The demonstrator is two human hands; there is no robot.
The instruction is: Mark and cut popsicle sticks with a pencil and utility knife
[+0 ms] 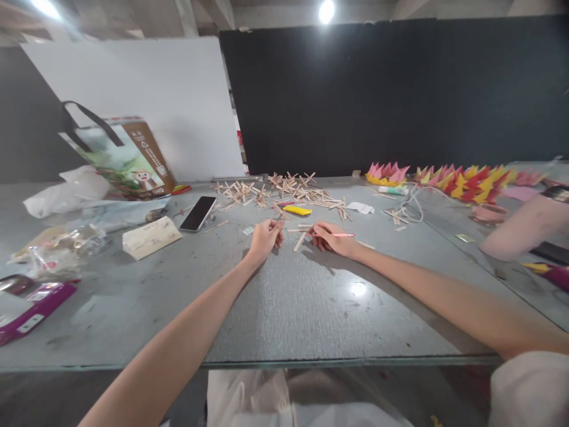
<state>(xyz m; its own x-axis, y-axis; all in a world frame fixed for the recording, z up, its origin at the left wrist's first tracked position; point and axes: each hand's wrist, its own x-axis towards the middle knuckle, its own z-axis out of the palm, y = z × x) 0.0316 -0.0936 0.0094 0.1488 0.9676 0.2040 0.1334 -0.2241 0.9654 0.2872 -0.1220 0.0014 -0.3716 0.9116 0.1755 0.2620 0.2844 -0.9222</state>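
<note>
The left hand (pixel 265 237) rests on the grey table (pixel 284 308) with its fingers curled, pinching the end of a thin wooden stick (pixel 280 218) between thumb and forefinger. The right hand (pixel 329 237) lies just beside it, fingers closed around a slim pink pen (pixel 338 235) that points to the right. Between the two hands a flat, pale wooden craft stick (pixel 299 241) lies tilted on the tabletop, close to the right fingertips. Beyond the hands spreads a loose heap of similar sticks joined into small crosses (pixel 284 190), with a yellow glue tube (pixel 297 210) in front of it. A black phone (pixel 198 213) lies to the left, and folded paper crowns (pixel 462 181) in pink, red and yellow lie to the right.
</note>
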